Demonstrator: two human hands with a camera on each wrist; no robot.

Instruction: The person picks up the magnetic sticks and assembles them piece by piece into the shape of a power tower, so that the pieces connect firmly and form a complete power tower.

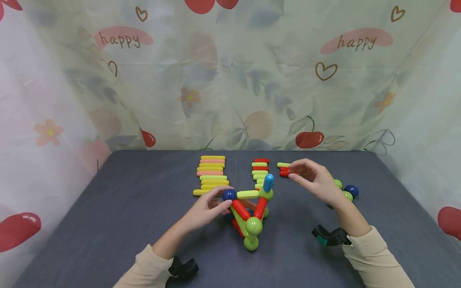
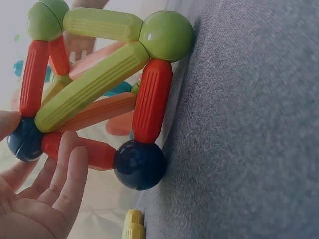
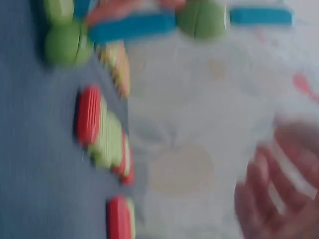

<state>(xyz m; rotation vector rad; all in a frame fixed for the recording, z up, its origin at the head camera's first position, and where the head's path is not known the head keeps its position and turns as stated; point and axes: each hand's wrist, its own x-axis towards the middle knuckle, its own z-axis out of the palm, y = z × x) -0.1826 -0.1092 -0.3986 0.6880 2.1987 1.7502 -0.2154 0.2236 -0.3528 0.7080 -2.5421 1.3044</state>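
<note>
A frame of magnetic rods and balls (image 1: 241,210) stands on the table before me, built from red, green and other coloured rods. My left hand (image 1: 203,210) grips its upper left corner; in the left wrist view the thumb is on a dark blue ball (image 2: 26,139) and fingers curl by a red rod (image 2: 94,153). From a green ball at the frame's upper right, a blue rod (image 1: 268,183) points up. My right hand (image 1: 317,182) hovers by a few short red rods (image 1: 284,172); the right wrist view shows its fingers loosely bent, holding nothing.
Yellow, pink and green rods (image 1: 212,165) lie in a column at the back left. Shorter red and green rods (image 1: 260,168) form another column behind the frame. Loose green and dark blue balls (image 1: 351,191) sit beyond my right wrist. A patterned curtain (image 1: 230,80) hangs behind the table.
</note>
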